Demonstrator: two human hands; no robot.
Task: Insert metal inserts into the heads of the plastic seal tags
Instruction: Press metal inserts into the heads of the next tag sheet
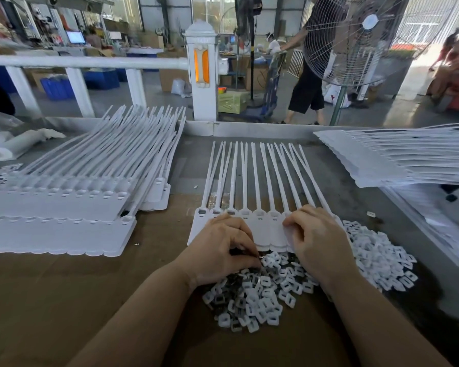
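Currently: sheet of seal tags at worktop's near-middle, heads facing the person for loading. Left hand, fingers curled, pinches an insert from the insert pile. Right hand, fingertips pressed down, steadies the sheet.

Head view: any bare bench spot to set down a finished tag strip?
Bare cardboard near-left, between left forearm and left tag stack. Narrow strip between that stack and the working strip. Crowded: insert pile near-right, right tag stack.

Cardboard-covered table bears seal tags, apparently inserts.
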